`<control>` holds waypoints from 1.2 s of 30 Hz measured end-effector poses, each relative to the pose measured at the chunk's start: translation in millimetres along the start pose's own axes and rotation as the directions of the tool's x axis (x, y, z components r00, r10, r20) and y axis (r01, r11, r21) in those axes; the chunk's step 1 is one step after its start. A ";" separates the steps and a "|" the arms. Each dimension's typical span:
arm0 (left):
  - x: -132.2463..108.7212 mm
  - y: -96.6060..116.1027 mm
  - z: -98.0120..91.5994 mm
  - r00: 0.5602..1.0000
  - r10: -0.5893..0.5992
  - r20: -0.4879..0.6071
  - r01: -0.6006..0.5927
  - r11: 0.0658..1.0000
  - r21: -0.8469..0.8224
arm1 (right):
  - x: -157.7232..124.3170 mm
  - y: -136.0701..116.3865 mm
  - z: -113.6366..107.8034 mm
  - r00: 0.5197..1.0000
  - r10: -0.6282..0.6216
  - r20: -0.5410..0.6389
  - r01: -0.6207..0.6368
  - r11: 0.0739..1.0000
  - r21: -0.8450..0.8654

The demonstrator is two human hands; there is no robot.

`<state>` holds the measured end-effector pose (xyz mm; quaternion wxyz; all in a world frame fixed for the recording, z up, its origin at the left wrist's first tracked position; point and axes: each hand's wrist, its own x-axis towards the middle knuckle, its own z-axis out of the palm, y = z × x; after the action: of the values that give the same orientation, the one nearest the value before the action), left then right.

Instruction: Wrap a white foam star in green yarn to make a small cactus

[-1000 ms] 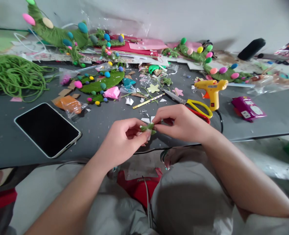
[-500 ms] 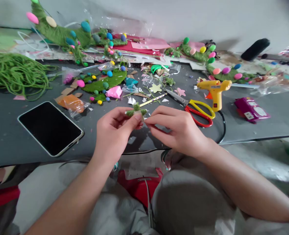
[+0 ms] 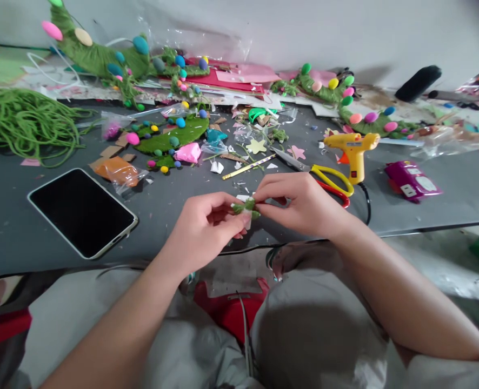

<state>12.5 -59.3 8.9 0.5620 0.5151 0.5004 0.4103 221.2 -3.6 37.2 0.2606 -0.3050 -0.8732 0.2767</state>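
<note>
Over the front edge of the table, a small star (image 3: 245, 207) wrapped in green yarn, with white tips showing, sits between my hands. My left hand (image 3: 209, 227) pinches it between thumb and fingers from the left. From the right, my right hand (image 3: 298, 205) has its fingertips closed at the star's upper right side. Whether they grip a point of it or the yarn wound on it is hard to see. Behind my right hand lie scissors (image 3: 332, 181) with red and yellow handles. A striped pencil (image 3: 250, 167) rests just beyond the star.
At the left are a phone (image 3: 83, 213) and a heap of green yarn (image 3: 24, 124). A yellow glue gun (image 3: 355, 151) and a purple packet (image 3: 412, 181) stand right. Paper stars (image 3: 256, 146), scraps and a green felt piece (image 3: 178, 135) with coloured balls lie behind.
Both hands have shifted a little right and nearer to me with the star, which is turned. My right fingertips have moved from below it to its upper right side.
</note>
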 end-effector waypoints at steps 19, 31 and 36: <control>7.5 -3.6 -4.3 0.988 0.093 -0.125 -0.123 0.956 -0.265 | 1.3 -11.4 11.4 0.988 0.147 -0.056 -0.138 0.979 0.147; -0.4 -1.3 1.9 0.981 0.192 -0.024 -0.161 0.880 0.447 | 1.6 -3.8 9.0 0.973 0.228 -0.019 -0.229 0.973 -0.038; 1.6 -3.7 6.8 0.939 0.277 -0.204 -0.169 0.887 0.430 | 1.6 -11.7 17.5 0.948 0.310 -0.075 -0.301 0.947 0.110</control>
<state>19.3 -59.5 4.8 0.3210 0.6167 0.5807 0.4235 204.6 -15.9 32.7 0.2686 -0.4358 -0.7880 0.3419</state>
